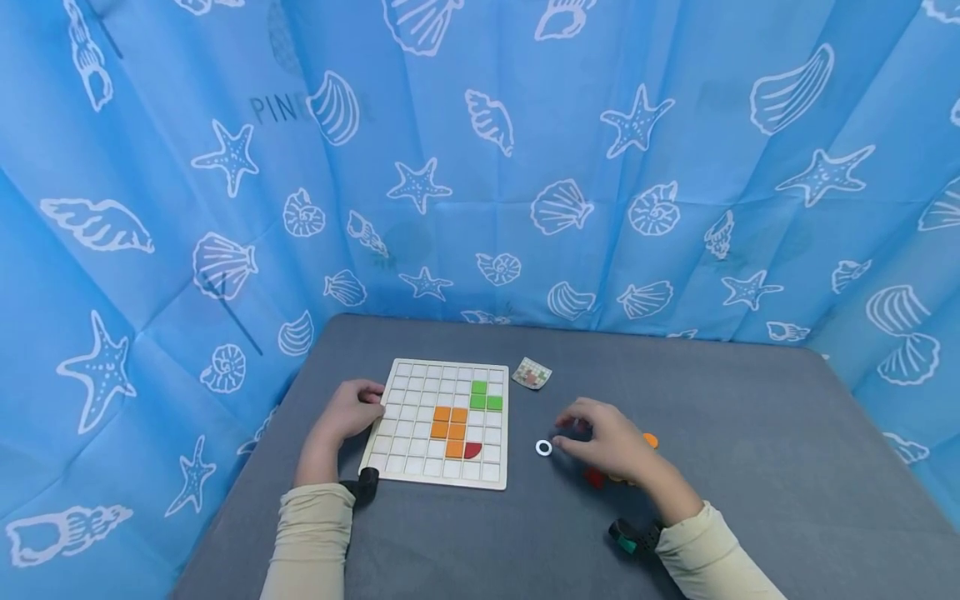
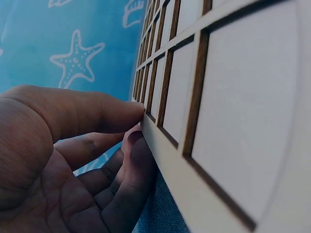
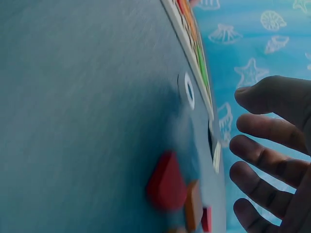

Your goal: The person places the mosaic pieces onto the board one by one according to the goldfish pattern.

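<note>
Pinching the grid board point(image 1: 414, 414)'s left edge with the left grip point(image 1: 351, 408); holding nothing in the loosely spread right grip point(image 1: 609, 437), just beside 1 white ring point(image 1: 543, 441) on the counter point(image 1: 487, 542), right of the board. Might skid the ring away by brushing past carelessly, or jog the 5 orange squares point(image 1: 457, 431) by tugging the board.

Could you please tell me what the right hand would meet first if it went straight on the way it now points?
Most likely the white ring, just ahead of the right hand; the hand looks raised, so it might pass above instead.
</note>
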Demonstrator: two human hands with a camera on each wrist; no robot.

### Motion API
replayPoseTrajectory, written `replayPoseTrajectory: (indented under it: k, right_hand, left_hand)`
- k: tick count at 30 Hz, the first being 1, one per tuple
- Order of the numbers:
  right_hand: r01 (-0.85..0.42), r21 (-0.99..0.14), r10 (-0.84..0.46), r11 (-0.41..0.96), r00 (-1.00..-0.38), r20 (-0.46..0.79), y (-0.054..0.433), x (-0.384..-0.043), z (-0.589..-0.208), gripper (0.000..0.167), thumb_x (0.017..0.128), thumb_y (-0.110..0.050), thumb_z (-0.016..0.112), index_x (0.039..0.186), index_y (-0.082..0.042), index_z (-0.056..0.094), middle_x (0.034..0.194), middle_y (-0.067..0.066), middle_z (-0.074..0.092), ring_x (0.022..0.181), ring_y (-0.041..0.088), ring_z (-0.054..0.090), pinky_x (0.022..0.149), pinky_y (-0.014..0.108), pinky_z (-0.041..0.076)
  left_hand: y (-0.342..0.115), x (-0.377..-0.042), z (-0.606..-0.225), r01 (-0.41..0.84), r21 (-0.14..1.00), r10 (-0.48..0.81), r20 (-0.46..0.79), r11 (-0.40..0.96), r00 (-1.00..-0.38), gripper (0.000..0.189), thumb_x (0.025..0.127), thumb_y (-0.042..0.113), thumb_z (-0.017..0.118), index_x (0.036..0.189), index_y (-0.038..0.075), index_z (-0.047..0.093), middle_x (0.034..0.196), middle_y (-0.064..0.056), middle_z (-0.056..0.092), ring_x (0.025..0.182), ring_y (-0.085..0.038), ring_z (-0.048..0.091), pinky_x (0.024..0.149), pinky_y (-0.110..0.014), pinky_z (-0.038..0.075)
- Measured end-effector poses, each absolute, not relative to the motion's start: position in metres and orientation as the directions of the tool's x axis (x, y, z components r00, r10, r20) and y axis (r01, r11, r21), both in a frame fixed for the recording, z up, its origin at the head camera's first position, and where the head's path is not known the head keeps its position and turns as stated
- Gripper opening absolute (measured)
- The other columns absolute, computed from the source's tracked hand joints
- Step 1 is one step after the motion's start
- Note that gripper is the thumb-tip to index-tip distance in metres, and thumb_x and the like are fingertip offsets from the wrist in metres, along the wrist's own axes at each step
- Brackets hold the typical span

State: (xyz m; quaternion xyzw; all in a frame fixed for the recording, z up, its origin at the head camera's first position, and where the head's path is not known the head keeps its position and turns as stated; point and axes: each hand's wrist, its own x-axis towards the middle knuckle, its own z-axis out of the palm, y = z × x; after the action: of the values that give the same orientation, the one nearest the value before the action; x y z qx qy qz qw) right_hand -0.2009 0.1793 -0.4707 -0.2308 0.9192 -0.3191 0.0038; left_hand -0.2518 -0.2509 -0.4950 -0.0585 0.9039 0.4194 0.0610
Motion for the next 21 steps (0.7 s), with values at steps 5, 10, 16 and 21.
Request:
replayPoseTrajectory:
  k: [5, 10, 16, 21]
  right_hand:
    - [-0.411, -0.606, -0.410, 0.681, -0.900, 0.149, 0.202, -0.194, -0.473, 0.015, 0.095, -0.020, 0.080, 0.107, -0.011, 0.079, 0.102, 0.001, 0.072, 0.085, 0.014, 0.063, 0.072, 0.028, 0.052]
    - [-0.347, -0.609, -0.363, 0.713, -0.926, 0.102, 0.218, -0.188, -0.475, 0.014, 0.095, -0.020, 0.080, 0.107, -0.014, 0.079, 0.103, -0.001, 0.072, 0.084, 0.011, 0.063, 0.071, 0.027, 0.052]
    - [-0.319, -0.593, -0.340, 0.740, -0.937, 0.079, 0.229, -0.184, -0.478, 0.016, 0.093, -0.021, 0.082, 0.108, -0.015, 0.079, 0.104, -0.003, 0.072, 0.090, 0.014, 0.065, 0.075, 0.030, 0.055]
    - [-0.291, -0.580, -0.324, 0.761, -0.945, 0.048, 0.231, -0.183, -0.479, 0.018, 0.092, -0.023, 0.083, 0.108, -0.017, 0.079, 0.104, -0.003, 0.071, 0.090, 0.013, 0.063, 0.075, 0.029, 0.054]
  left_hand:
    - [-0.251, -0.253, -0.494, -0.152, 0.750, -0.049, -0.157, 0.643, -0.986, 0.044, 0.092, 0.004, 0.063, 0.136, -0.004, 0.065, 0.114, -0.020, 0.066, 0.099, -0.030, 0.061, 0.086, -0.046, 0.051]
    - [-0.250, -0.253, -0.493, -0.145, 0.752, -0.041, -0.155, 0.643, -0.987, 0.044, 0.092, 0.004, 0.063, 0.135, -0.005, 0.065, 0.114, -0.020, 0.066, 0.099, -0.031, 0.062, 0.086, -0.046, 0.051]
    - [-0.251, -0.253, -0.493, -0.139, 0.754, -0.036, -0.152, 0.642, -0.988, 0.044, 0.092, 0.004, 0.063, 0.135, -0.005, 0.065, 0.113, -0.020, 0.066, 0.098, -0.030, 0.061, 0.084, -0.044, 0.051]
    - [-0.252, -0.252, -0.495, -0.149, 0.751, -0.041, -0.161, 0.644, -0.986, 0.043, 0.093, 0.005, 0.063, 0.136, -0.004, 0.065, 0.114, -0.019, 0.065, 0.098, -0.030, 0.061, 0.085, -0.044, 0.051]
